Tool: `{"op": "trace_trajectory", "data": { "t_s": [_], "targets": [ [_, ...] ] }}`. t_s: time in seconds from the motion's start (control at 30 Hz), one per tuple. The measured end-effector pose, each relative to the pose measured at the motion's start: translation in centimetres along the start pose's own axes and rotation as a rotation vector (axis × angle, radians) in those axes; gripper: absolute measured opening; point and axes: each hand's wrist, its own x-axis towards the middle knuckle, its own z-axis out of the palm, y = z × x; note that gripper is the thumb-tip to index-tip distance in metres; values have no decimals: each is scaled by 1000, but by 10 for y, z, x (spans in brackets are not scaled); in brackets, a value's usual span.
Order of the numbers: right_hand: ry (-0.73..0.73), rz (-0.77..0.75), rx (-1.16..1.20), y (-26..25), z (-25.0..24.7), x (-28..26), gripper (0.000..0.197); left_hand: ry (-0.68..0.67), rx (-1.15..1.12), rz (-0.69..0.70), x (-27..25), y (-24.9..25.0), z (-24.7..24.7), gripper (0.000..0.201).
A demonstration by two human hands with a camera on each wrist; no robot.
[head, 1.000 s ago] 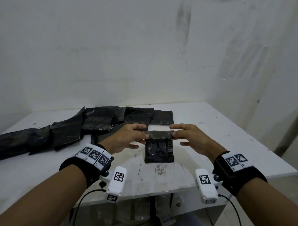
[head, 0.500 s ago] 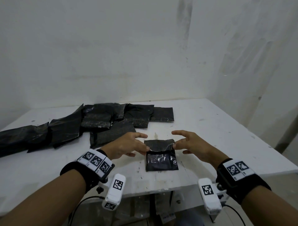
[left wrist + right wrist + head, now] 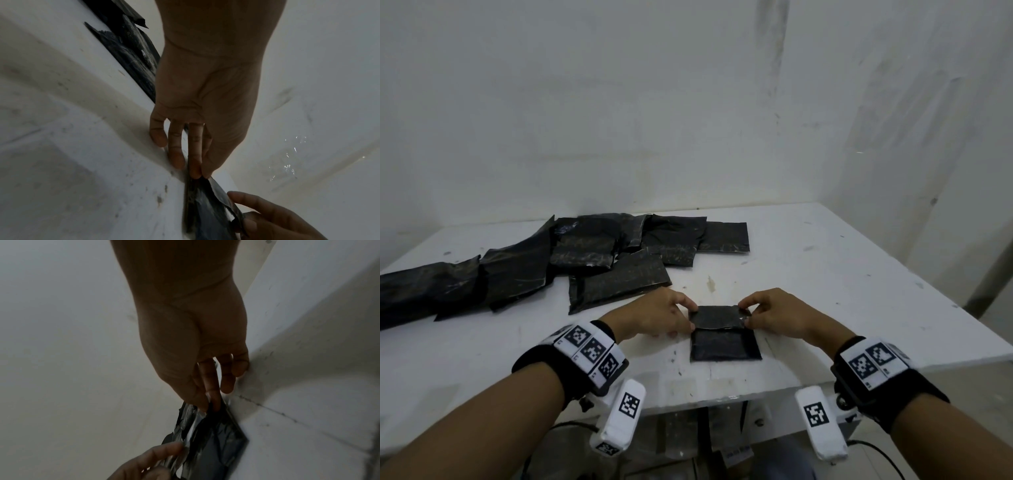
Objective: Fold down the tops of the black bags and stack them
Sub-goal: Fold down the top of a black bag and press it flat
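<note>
A small black bag (image 3: 725,339) lies flat on the white table (image 3: 825,274), close to its near edge, with its top flap folded over toward the person. The left hand (image 3: 654,313) pinches the flap's left corner between thumb and fingertips, and the right hand (image 3: 779,313) pinches the right corner the same way; the wrist views show each thumb pressed against a finger with the film caught between. Bare tabletop runs to the right of the bag and behind it. To the left and rear, well apart from the hands, a loose spread of unfolded black bags (image 3: 585,253) overlaps along the table, reaching toward the far wall (image 3: 654,120).
</note>
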Motion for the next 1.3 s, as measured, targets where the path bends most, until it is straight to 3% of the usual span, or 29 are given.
{"op": "trace_trajectory", "data": {
  "t_s": [0.17, 0.3, 0.47, 0.77, 1.0, 1.1, 1.2, 1.3],
  "targets": [
    [-34, -18, -231, -8, -2, -7, 43, 46, 266, 46, -1, 2, 0, 57],
    [7, -38, -478, -19, 3, -10, 60, 81, 428, 123, 0, 2, 5, 63],
    [-165, -147, -689, -28, 15, -13, 63, 80, 493, 154, -2, 7, 6, 61],
    [-363, -51, -675, -13, 14, -22, 66, 44, 587, 120, -5, 3, 8, 65],
    [-202, -81, -777, -28, 14, -21, 58, 102, 643, 140, -7, 9, 14, 55],
    [-156, -78, -807, -30, 16, -24, 52, 160, 493, 141, -4, 8, 14, 46],
    [-127, -80, -792, -29, 14, -23, 49, 177, 385, 117, -1, 5, 10, 52],
    [-63, -133, -840, -31, 12, -19, 54, 128, 365, 119, -3, 10, 11, 31]
  ]
}}
